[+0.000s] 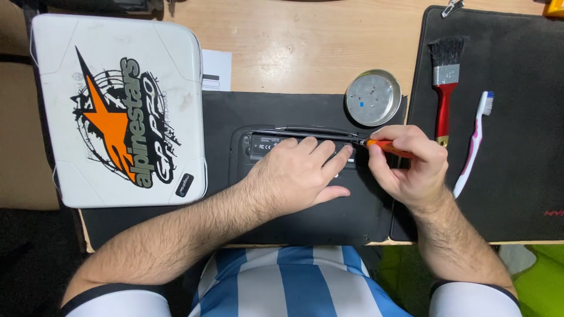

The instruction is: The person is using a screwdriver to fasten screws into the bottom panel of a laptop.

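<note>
- Lying across the wooden desk (294,41) is a black mat (223,111), and on it a black laptop base (329,217) is sitting underside up, its long axis running left to right and its open battery bay facing away from the person.
- Sitting to the left, partly over the mat, is a white rounded case (117,111) bearing an orange and black star graphic.
- Covering the right side is a second black mat (517,117), where a red-handled paintbrush (445,88) and a white and pink toothbrush (474,141) are lying, both pointing bristles away from the person.
- The left hand (296,176) is pressing flat on the base, palm down, fingers spread and reaching toward the bay's right end; it is gripping nothing.
- The right hand (411,164) is curling closed around an orange screwdriver (388,147), pinching it between thumb and fingers.
- The screwdriver is lying nearly level, its long axis running right to left, its tip pointing left at the bay's right corner, just beside the left fingertips.
- Resting beyond it is a round metal dish (373,97) holding tiny screws.
</note>
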